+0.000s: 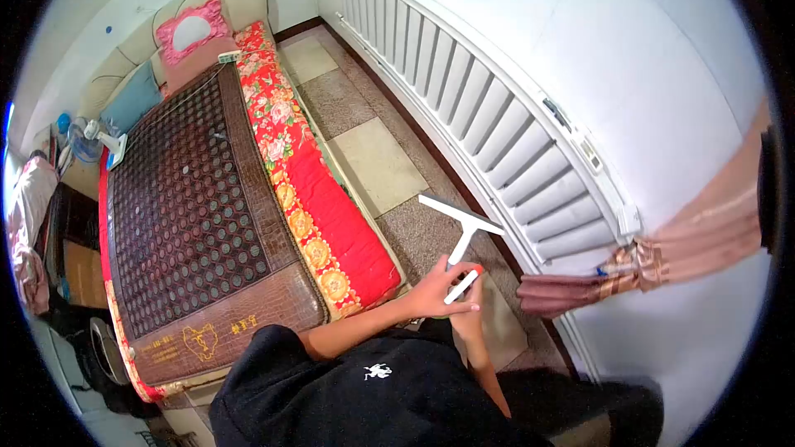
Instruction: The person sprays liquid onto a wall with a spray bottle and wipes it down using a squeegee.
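Note:
A white squeegee [465, 240] is held out in front of my body, its wide T-shaped head angled over the floor between bed and radiator. My left hand [435, 291] reaches in from the left, its fingers closed round the handle. Close against it at the handle's lower part is my right hand [468, 324], also closed on the squeegee. It is partly hidden behind the left hand. A white handle section shows between the fingers, with a small red spot near its upper end.
A bed with a dark studded mat [178, 199] and a red floral cover [348, 215] stands on the left. A white radiator [464, 91] lines the wall on the right, near a tied pink curtain [662, 265]. Tiled floor [377, 161] runs between. A small fan [87, 141] stands beyond the bed.

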